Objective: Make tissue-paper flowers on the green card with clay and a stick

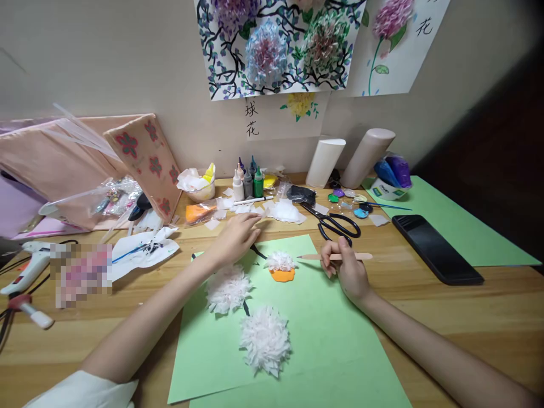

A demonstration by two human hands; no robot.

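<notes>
My right hand (346,272) is closed around a thin wooden stick (359,256), whose pointed tip faces left toward a small white paper flower (280,261). Under that flower an orange patch (283,275), perhaps clay, sits on the green paper (323,340). Stretched out over the paper's top edge, my left hand (238,238) has its fingers extended near small white paper squares (249,209); nothing shows in it. Two larger fringed white flowers, one at the left (229,289) and one at the front (266,341), lie on the green paper beside dark stem marks.
Black-handled scissors (338,224) lie beyond my right hand, with a black phone (437,249) further right. Paint bottles (247,184) and a white tub (199,190) stand at the back. A glue gun (29,263) and a stained tissue (144,255) are at left.
</notes>
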